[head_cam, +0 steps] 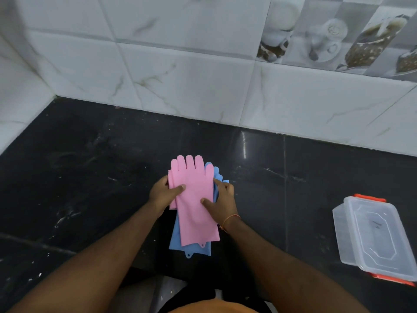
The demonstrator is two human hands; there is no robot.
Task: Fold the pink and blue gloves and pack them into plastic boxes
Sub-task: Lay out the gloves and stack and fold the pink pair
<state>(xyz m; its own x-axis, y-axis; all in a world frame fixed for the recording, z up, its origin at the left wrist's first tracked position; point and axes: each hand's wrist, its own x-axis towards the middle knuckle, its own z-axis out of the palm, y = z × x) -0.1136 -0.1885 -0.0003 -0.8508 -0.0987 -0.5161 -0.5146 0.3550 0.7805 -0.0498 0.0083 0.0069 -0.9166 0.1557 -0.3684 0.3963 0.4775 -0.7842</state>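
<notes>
A pink glove (194,199) lies on top of a stack, fingers pointing to the wall, with blue gloves (194,250) showing beneath at the lower end and right side. My left hand (163,195) grips the stack's left edge, thumb on the pink glove. On the opposite edge my right hand (222,203) holds it the same way, thumb pressed on the pink surface. The stack is held just above the black counter (90,177). A clear plastic box (372,238) with orange clips, lid on, sits at the right.
A white marble-tiled wall (180,75) runs along the counter's back and left side. The counter's front edge lies close to my body at the bottom.
</notes>
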